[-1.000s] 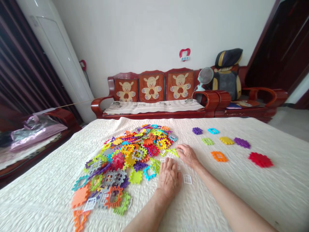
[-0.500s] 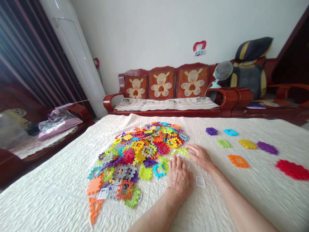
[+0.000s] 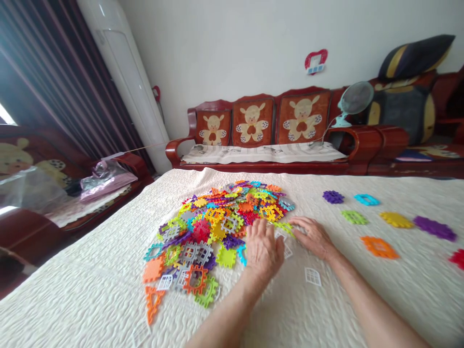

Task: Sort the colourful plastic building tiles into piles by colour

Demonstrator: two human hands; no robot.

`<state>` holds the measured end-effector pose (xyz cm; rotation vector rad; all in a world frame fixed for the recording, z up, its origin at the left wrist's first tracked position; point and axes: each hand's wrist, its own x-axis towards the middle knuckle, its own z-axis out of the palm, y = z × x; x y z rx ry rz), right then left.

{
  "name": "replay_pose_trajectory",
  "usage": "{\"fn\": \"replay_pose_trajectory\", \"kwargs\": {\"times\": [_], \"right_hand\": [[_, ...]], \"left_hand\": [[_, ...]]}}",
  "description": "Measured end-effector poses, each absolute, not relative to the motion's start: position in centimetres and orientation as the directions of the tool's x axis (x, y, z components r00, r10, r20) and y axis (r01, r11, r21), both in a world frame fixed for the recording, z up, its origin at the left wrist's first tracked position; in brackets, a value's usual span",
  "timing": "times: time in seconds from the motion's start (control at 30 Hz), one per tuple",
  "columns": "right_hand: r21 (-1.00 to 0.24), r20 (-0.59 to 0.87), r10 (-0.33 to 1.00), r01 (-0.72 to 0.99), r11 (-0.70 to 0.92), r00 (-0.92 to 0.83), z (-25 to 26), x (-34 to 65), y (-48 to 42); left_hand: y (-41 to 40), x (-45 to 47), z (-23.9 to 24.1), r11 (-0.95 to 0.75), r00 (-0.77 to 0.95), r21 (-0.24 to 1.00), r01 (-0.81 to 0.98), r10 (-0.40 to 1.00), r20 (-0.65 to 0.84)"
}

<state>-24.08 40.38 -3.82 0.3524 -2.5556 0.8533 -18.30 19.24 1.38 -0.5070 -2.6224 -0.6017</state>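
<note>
A heap of colourful notched plastic building pieces [image 3: 217,232] lies on the cream quilted cover. My left hand [image 3: 264,249] is palm down at the heap's right edge, fingers stretched over the pieces and covering part of a blue one [image 3: 241,254]. My right hand [image 3: 313,238] is just to its right, its fingers apart and the tips at the end of a lime-green piece [image 3: 284,227]. White window-shaped pieces lie below the hands, one of them a separate white lattice window [image 3: 312,276]. What lies under my left fingers is hidden.
On the right lie separate pieces: purple [image 3: 333,196], blue [image 3: 367,199], green [image 3: 354,217], yellow [image 3: 396,220], orange [image 3: 379,247] and red [image 3: 457,259]. Beyond the quilted cover [image 3: 90,270] stands a wooden sofa [image 3: 366,145] with a small fan [image 3: 357,98].
The view has turned a little left, so the scene sits farther right. My left hand has slid forward and left onto the heap. My right hand stays by the lime-green piece.
</note>
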Motion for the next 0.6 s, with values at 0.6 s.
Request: {"fn": "replay_pose_trajectory", "kwargs": {"times": [0.6], "right_hand": [[-0.536, 0.487, -0.078, -0.368, 0.76, -0.87, -3.8, -24.0, 40.3]], "left_hand": [[10.9, -23.2, 2.3, 0.928, -0.932, 0.373, -0.025, -0.156, 0.327]]}}
